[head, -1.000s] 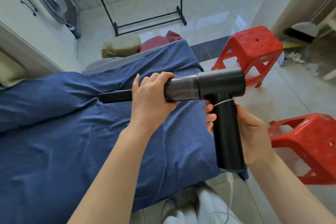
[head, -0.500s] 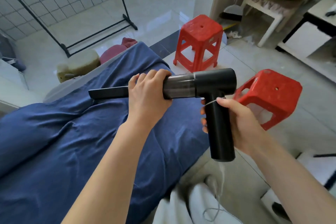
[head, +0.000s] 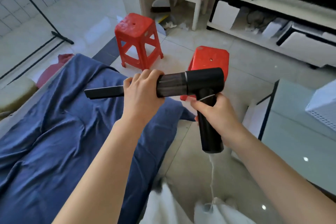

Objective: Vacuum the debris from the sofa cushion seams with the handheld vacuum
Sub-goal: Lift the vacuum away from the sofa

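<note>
I hold a black handheld vacuum (head: 203, 82) in the air, above the right edge of the sofa. Its flat crevice nozzle (head: 104, 92) points left. My left hand (head: 141, 96) is wrapped around the barrel where the nozzle joins the dark dust cup. My right hand (head: 216, 112) grips the upright handle, and a white cord (head: 211, 174) hangs from the handle's bottom. The sofa (head: 60, 132) is covered with a wrinkled blue cloth and fills the lower left. No debris shows on it.
Two red plastic stools stand on the tiled floor, one upright (head: 138, 40), one (head: 209, 58) behind the vacuum. A glass table (head: 294, 132) with a white box is at right. A TV stand (head: 272, 16) lines the far right; a black clothes rack (head: 54, 32) stands at left.
My view has swung to the right, so the sofa slid left and the TV stand and glass table came in. Both hands keep the same hold on the vacuum.
</note>
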